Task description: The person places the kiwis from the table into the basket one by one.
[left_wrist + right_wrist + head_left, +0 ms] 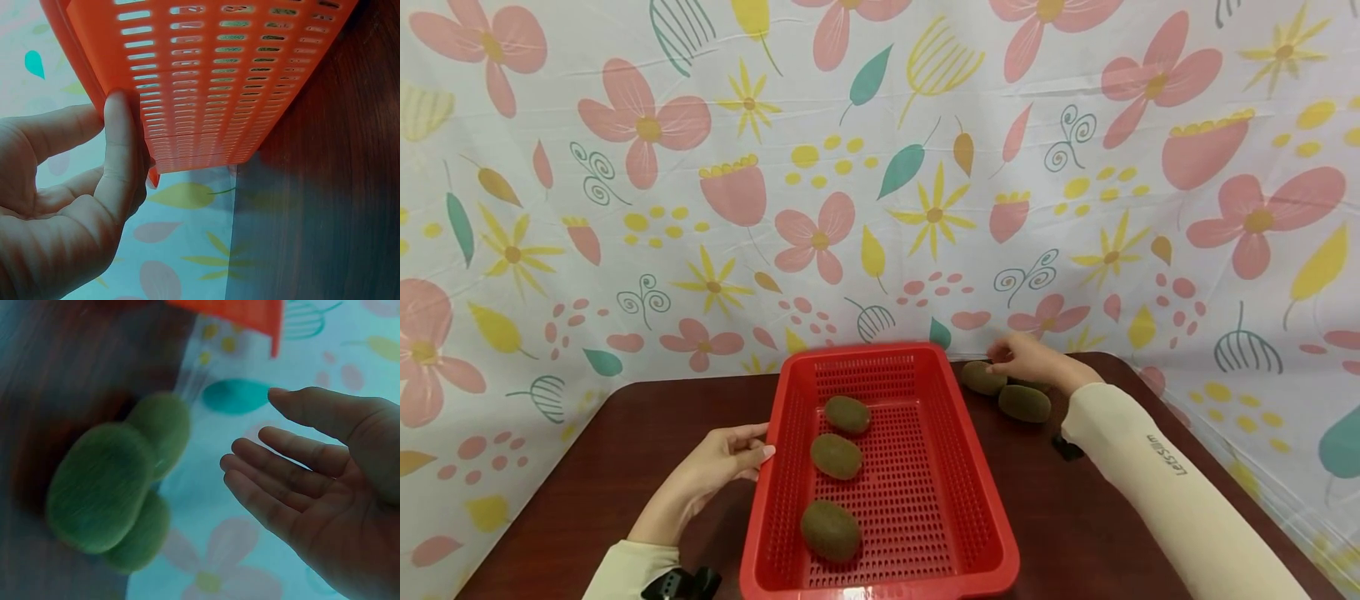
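Observation:
A red plastic basket (925,500) with slotted walls stands on the table, three brown fuzzy kiwis (831,531) lying along its left side. My left hand (718,462) holds the basket's left rim, thumb on the rim; the left wrist view shows the fingers against the outer wall (206,81). Right of the basket's far end, my right hand (1033,360) is over a group of kiwis (1025,404), one partly hidden in the head view. In the right wrist view that hand (325,469) has extended fingers and an empty palm, apart from three clustered kiwis (100,487).
The dark brown table (692,400) ends at a white cloth (850,275) printed with flowers and leaves, which hangs behind it and along the right side. The basket covers the table's middle, with its far end close to the cloth.

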The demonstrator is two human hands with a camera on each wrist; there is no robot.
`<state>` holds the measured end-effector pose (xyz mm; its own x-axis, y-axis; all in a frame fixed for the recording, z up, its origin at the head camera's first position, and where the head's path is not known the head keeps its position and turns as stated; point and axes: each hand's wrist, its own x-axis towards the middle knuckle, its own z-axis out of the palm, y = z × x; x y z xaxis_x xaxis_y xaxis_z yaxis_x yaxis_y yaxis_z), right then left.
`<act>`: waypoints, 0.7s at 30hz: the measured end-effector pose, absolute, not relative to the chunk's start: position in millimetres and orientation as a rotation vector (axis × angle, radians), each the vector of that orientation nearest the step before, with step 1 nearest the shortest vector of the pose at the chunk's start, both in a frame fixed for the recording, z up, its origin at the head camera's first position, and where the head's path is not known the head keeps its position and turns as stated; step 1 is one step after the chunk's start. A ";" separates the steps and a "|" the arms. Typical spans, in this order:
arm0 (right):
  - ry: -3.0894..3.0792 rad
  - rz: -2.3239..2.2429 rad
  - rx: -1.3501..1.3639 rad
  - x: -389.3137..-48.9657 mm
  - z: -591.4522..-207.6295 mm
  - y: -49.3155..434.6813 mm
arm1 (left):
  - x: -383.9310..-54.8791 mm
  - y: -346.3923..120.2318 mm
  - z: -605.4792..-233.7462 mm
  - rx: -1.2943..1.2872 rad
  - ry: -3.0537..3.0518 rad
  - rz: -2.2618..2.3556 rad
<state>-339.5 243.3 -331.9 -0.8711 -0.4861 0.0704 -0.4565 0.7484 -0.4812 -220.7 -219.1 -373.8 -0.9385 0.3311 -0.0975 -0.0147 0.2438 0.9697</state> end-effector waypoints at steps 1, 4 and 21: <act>2.883 -0.762 -0.777 -340.8 -335.2 248.6 | -220.7 -219.3 -373.9 0.294 2.237 1.750; 2.893 -0.734 -0.773 -344.9 -346.1 263.1 | -221.1 -219.7 -373.7 0.298 2.237 1.748; 2.756 -0.692 -0.524 -346.9 -369.8 292.8 | -221.6 -220.7 -374.8 0.327 2.227 1.754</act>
<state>-346.9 292.8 -369.8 -0.9037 -0.4000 -0.1528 -0.2804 0.8224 -0.4949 -221.6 -220.7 -374.8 -0.9330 0.3499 -0.0836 0.0008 0.2344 0.9721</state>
